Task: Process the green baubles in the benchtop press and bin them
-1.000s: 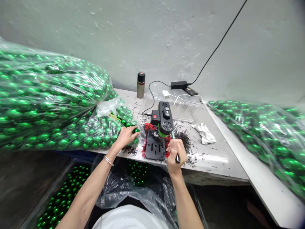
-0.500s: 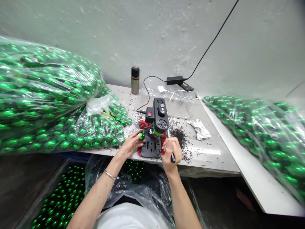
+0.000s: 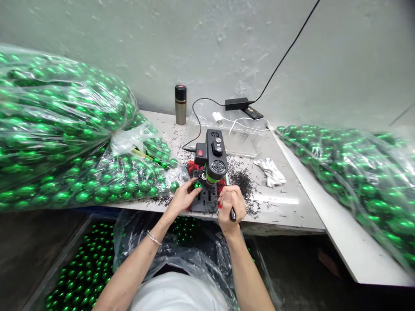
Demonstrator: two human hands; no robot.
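My left hand pinches a shiny green ball ornament at the left side of a small black bench drill press. The ball is close under the machine's head, and whether it touches the tool there is hidden. Wrapped round the machine's black lever handle is my right hand, closed in a fist on the right side. Below the head, the slotted black base plate rests on the table, with a red mat partly visible around it.
Clear bags of green balls stand left and right. Small black bits litter the table beside a white glove. Behind are a thermos and a power adapter. A lined bin of balls sits below.
My left hand has moved slightly right, bringing the green ball closer under the machine's head. My right hand keeps its grip on the lever. The whole view has shifted a little.
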